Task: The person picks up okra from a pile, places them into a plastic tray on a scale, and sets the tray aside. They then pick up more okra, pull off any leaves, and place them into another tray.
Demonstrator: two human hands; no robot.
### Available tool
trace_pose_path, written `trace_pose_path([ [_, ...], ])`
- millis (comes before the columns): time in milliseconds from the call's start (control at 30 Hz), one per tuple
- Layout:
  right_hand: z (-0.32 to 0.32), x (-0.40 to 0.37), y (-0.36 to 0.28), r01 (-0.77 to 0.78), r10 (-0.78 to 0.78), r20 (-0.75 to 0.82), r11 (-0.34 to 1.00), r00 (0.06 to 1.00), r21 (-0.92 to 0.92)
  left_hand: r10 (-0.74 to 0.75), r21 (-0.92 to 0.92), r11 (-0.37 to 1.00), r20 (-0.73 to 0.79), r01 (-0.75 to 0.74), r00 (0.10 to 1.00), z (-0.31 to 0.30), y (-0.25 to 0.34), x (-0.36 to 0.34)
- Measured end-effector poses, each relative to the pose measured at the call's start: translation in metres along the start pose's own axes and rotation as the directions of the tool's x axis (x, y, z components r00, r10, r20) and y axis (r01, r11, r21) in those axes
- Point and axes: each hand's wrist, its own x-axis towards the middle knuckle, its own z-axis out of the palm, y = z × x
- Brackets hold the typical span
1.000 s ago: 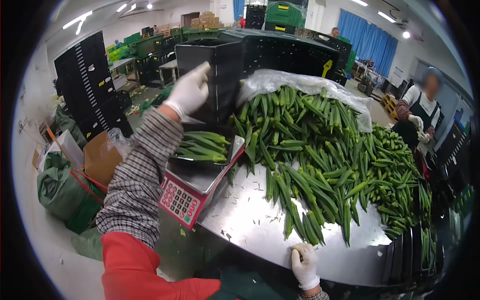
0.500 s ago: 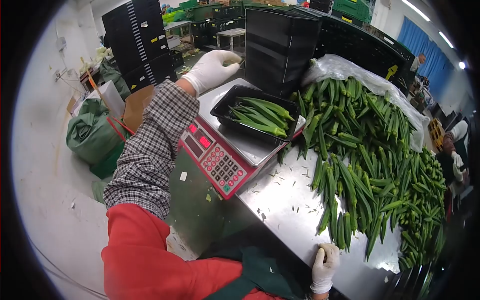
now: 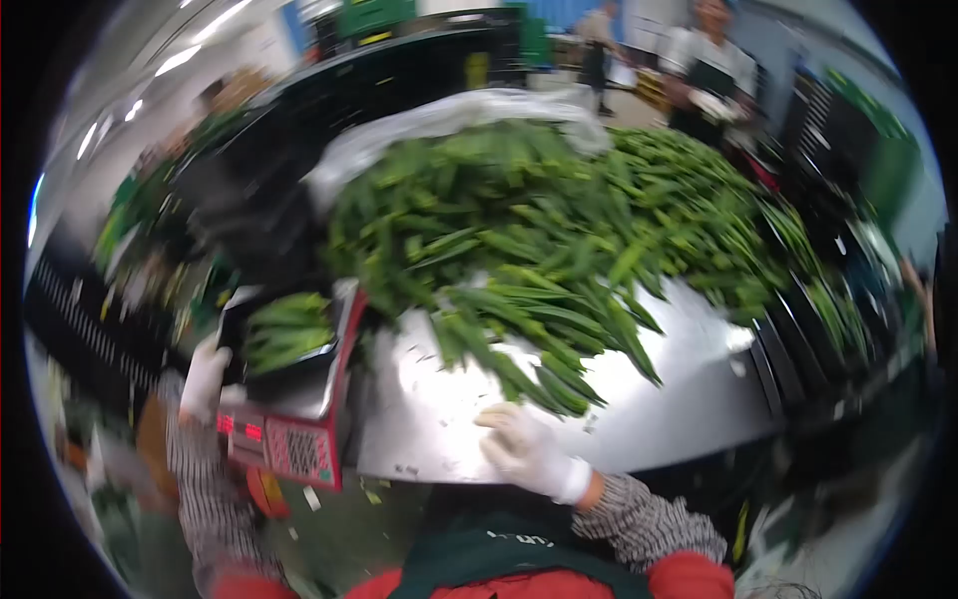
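A black tray point(image 3: 257, 373) of green okra pods point(image 3: 289, 334) sits on the metal plate of a red scale point(image 3: 334, 439). My left hand point(image 3: 205, 379), in a white glove, is at the tray's left edge, its fingers smeared by motion. On the right, my gloved right hand point(image 3: 534, 457) is over the steel table, its fingers bent loosely and apart. No pod shows in it. Just beyond its fingertips lie the nearest pods of a large okra heap point(image 3: 559, 309).
Clear plastic sheeting point(image 3: 449, 108) runs along the back of the heap. Behind the scale stands a stack of black trays point(image 3: 249, 200); more black trays point(image 3: 783, 369) are at the table's right end. A person point(image 3: 709, 75) stands beyond the heap, with another person point(image 3: 599, 50) farther back.
The view has swung right, putting the scale at the left. My left hand has come down to the tray's edge. My right hand has moved from the table's front edge toward the okra.
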Motion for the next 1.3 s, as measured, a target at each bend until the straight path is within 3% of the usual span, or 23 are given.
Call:
trace_pose_path([
  [33, 0.004, 0.003, -0.003, -0.065, 0.061, 0.043, 0.993, 0.997, 0.097, 0.030, -0.055, 0.998, -0.065, -0.033, 0.997, 0.005, -0.007, 0.001],
  [67, 0.013, 0.005, 0.006, -0.051, 0.044, 0.057, 0.989, 0.997, 0.142, 0.047, -0.164, 0.985, -0.031, -0.051, 0.998, 0.031, 0.019, -0.009],
  [100, 0.015, 0.011, 0.004, -0.192, 0.154, 0.196, 0.963, 0.968, 0.191, 0.037, -0.081, 0.996, 0.044, -0.033, 0.998, 0.036, 0.023, -0.010],
  [167, 0.028, 0.011, 0.010, -0.218, 0.147, 0.196, 0.883, 0.970, 0.415, 0.052, -0.093, 0.995, 0.112, -0.042, 0.992, 0.062, 0.030, -0.012],
  [233, 0.013, 0.014, -0.006, -0.441, 0.234, 0.380, 0.591, 0.895, 0.675, 0.100, -0.072, 0.994, 0.241, -0.085, 0.966, 0.100, 0.059, -0.019],
  [267, 0.000, 0.012, -0.016, -0.484, 0.273, 0.400, 0.532, 0.875, 0.695, 0.114, -0.035, 0.993, 0.293, -0.109, 0.949, 0.119, 0.071, -0.022],
  [300, 0.006, 0.008, -0.007, -0.395, 0.268, 0.299, 0.476, 0.916, 0.785, 0.126, -0.003, 0.991, 0.340, -0.132, 0.932, 0.140, 0.084, -0.025],
  [367, -0.011, -0.005, 0.006, -0.408, 0.425, 0.259, 0.308, 0.867, 0.859, 0.164, -0.064, 0.986, 0.434, -0.152, 0.886, 0.178, 0.107, -0.025],
  [433, -0.032, -0.025, 0.011, -0.321, 0.549, 0.102, 0.321, 0.829, 0.891, 0.208, -0.096, 0.978, 0.536, -0.186, 0.818, 0.219, 0.122, -0.022],
  [500, -0.060, -0.052, 0.009, -0.256, 0.568, -0.020, 0.401, 0.823, 0.879, 0.234, -0.057, 0.965, 0.628, -0.256, 0.742, 0.256, 0.135, -0.015],
  [567, -0.087, -0.080, 0.011, -0.163, 0.674, -0.085, 0.296, 0.734, 0.941, 0.357, -0.141, 0.922, 0.667, -0.360, 0.654, 0.289, 0.145, -0.009],
  [633, -0.119, -0.107, 0.018, -0.035, 0.686, -0.248, 0.371, 0.684, 0.928, 0.394, -0.090, 0.883, 0.675, -0.461, 0.623, 0.302, 0.161, -0.001],
  [700, -0.147, -0.137, 0.030, 0.023, 0.711, -0.434, 0.508, 0.553, 0.861, 0.428, -0.057, 0.858, 0.629, -0.510, 0.649, 0.304, 0.180, 0.009],
  [767, -0.175, -0.157, 0.033, 0.014, 0.712, -0.576, 0.624, 0.402, 0.781, 0.619, 0.097, 0.666, 0.481, -0.739, 0.621, 0.296, 0.191, 0.030],
  [833, -0.197, -0.176, 0.046, -0.026, 0.698, -0.633, 0.678, 0.335, 0.735, 0.677, 0.254, 0.600, 0.343, -0.759, 0.651, 0.278, 0.196, 0.055],
  [900, -0.209, -0.185, 0.055, 0.017, 0.716, -0.613, 0.646, 0.334, 0.763, 0.735, 0.433, 0.483, 0.271, -0.761, 0.621, 0.249, 0.202, 0.080],
  [933, -0.212, -0.186, 0.058, -0.006, 0.711, -0.620, 0.659, 0.333, 0.752, 0.796, 0.516, 0.387, 0.231, -0.764, 0.559, 0.233, 0.203, 0.091],
  [1033, -0.210, -0.181, 0.053, -0.077, 0.692, -0.646, 0.699, 0.322, 0.711, 0.861, 0.852, 0.218, 0.061, -0.476, 0.504, 0.174, 0.198, 0.128],
  [1100, -0.212, -0.185, 0.048, -0.248, 0.693, -0.658, 0.720, 0.294, 0.648, 0.909, 0.942, 0.128, 0.014, -0.310, 0.416, 0.122, 0.191, 0.161],
  [1167, -0.212, -0.186, 0.042, -0.314, 0.683, -0.679, 0.729, 0.269, 0.608, 0.881, 0.998, 0.064, -0.052, -0.009, 0.471, 0.074, 0.186, 0.185],
  [1233, -0.215, -0.192, 0.046, -0.397, 0.669, -0.692, 0.733, 0.271, 0.553, 0.706, 0.962, 0.106, -0.250, 0.250, 0.663, 0.057, 0.192, 0.186],
  [1267, -0.216, -0.194, 0.046, -0.437, 0.673, -0.693, 0.721, 0.259, 0.537, 0.631, 0.958, 0.109, -0.273, 0.266, 0.726, 0.035, 0.180, 0.204],
  [1300, -0.217, -0.196, 0.046, -0.477, 0.675, -0.695, 0.709, 0.247, 0.519, 0.437, 0.951, 0.232, -0.291, 0.206, 0.851, 0.023, 0.181, 0.212],
])
